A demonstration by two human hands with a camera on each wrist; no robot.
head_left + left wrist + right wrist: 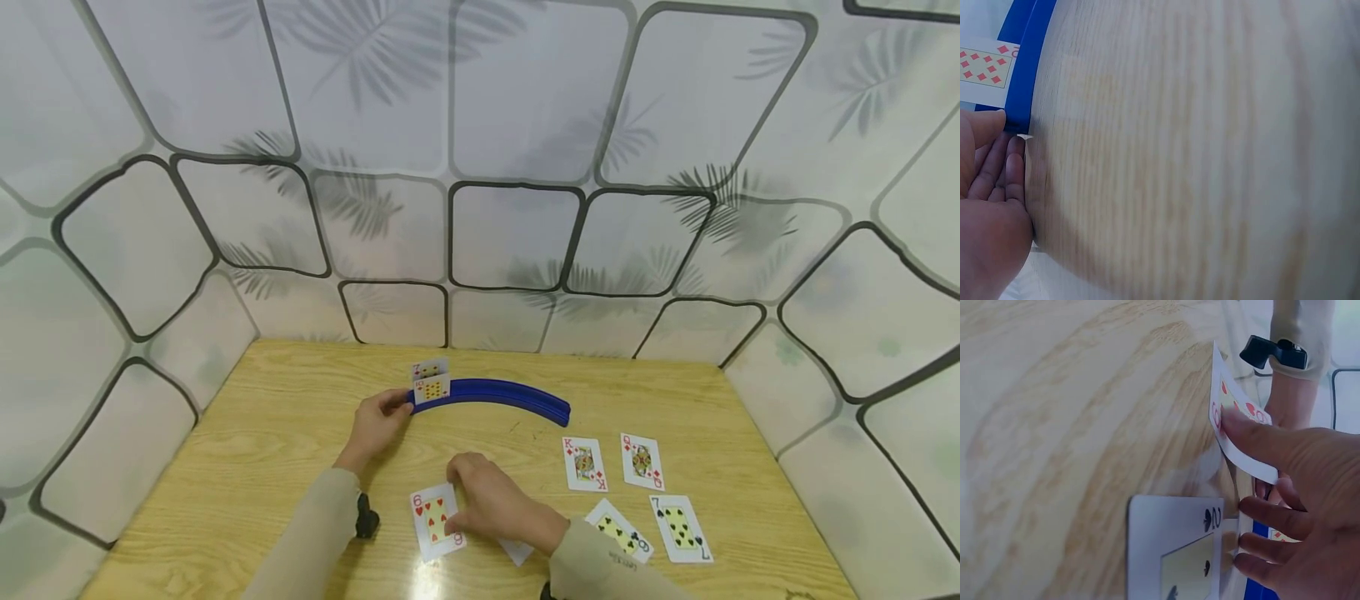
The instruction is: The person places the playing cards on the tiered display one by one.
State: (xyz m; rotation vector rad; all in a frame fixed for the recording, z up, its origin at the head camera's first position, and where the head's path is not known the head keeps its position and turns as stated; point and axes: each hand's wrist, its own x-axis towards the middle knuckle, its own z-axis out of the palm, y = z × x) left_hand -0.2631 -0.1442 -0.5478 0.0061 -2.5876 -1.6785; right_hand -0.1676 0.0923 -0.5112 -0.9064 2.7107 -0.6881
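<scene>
My left hand (377, 425) grips the left end of a curved blue card holder (510, 393), thumb in front and fingers behind. Standing in the holder near that end is a ten of diamonds (432, 389), with another card (429, 367) showing above it from behind. Down near the front, my right hand (495, 500) pinches a six of hearts (428, 518) at its edge. The right wrist view has that card tilted up and slightly bent, thumb on its face. A two of spades (1175, 550) lies under the right hand, mostly covered in the head view.
To the right on the wooden table (262, 467) lie a king of diamonds (585, 464), a queen of diamonds (642, 461), a black seven (681, 528) and a card of clubs (618, 531) partly behind the right sleeve. Patterned walls (517, 237) enclose the table's back and sides.
</scene>
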